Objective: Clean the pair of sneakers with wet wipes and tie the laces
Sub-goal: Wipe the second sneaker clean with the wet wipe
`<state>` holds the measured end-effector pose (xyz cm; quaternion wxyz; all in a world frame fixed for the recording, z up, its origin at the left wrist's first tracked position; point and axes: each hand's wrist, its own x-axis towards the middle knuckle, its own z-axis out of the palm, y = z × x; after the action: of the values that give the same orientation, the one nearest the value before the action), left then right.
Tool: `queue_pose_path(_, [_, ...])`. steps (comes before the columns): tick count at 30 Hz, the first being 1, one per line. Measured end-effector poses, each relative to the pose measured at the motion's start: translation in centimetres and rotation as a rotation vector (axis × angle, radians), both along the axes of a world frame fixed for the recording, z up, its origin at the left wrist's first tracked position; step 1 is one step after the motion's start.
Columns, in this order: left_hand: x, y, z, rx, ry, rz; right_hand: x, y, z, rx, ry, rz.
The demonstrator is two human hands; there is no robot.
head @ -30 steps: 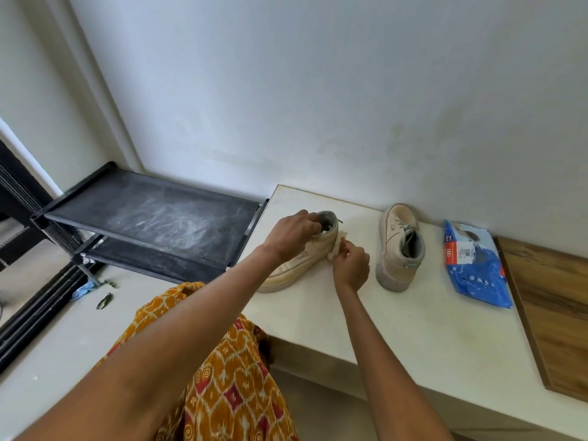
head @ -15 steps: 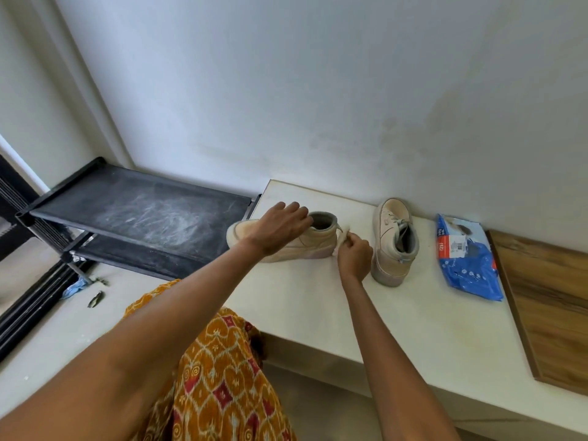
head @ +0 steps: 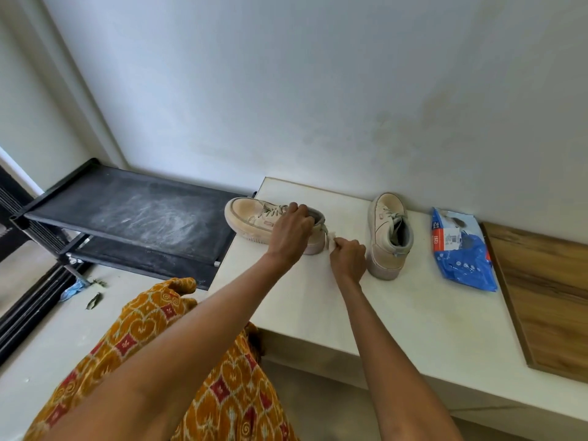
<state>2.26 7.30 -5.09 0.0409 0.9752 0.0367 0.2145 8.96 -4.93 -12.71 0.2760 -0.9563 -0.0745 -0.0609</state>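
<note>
Two beige sneakers sit on a white tabletop (head: 397, 316). The left sneaker (head: 251, 218) lies across the table's far left corner, toe pointing left past the edge. My left hand (head: 291, 232) grips it at the collar. My right hand (head: 348, 259) pinches a small white wet wipe (head: 331, 241) against the heel of that sneaker. The right sneaker (head: 389, 237) stands upright just right of my right hand, toe toward the wall, its laces loose.
A blue wet-wipe pack (head: 461, 253) lies right of the sneakers. A wooden board (head: 547, 297) covers the table's right end. A black dusty shelf rack (head: 127, 218) stands left of the table. The white wall is close behind. Patterned orange cloth (head: 178, 361) hangs below.
The left sneaker has been turned from pointing toward me to lying sideways with its toe to the left. My right hand with the wipe now sits at its heel.
</note>
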Motion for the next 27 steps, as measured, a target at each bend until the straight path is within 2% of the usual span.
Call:
queue_pose_path(7, [-1.7,-0.5,-0.6,-0.154,-0.084,-0.057,-2.7,0.6,0.0,0.265,0.116,-0.046])
queue_pose_path(10, [-2.5,-0.8,-0.9,-0.268,0.008,0.0,-6.0,-0.8,-0.5,0.273,0.174,-0.026])
queue_pose_path(13, [-3.7,-1.0,-0.5,-0.344,0.049,-0.031,-8.3,-2.3,-0.4,0.297,0.202,-0.018])
queue_pose_path(18, [-6.7,-1.6,0.6,-0.423,0.177,-0.148,-10.2,-5.7,0.8,0.639,0.295,-0.171])
queue_pose_path(20, [-7.8,-2.0,1.0,-0.419,0.227,-0.191,-11.2,-6.9,1.6,0.705,0.319,-0.173])
queue_pose_path(27, [-10.6,-3.4,2.2,-0.376,0.347,-0.231,-12.4,-6.5,2.8,0.506,0.458,-0.065])
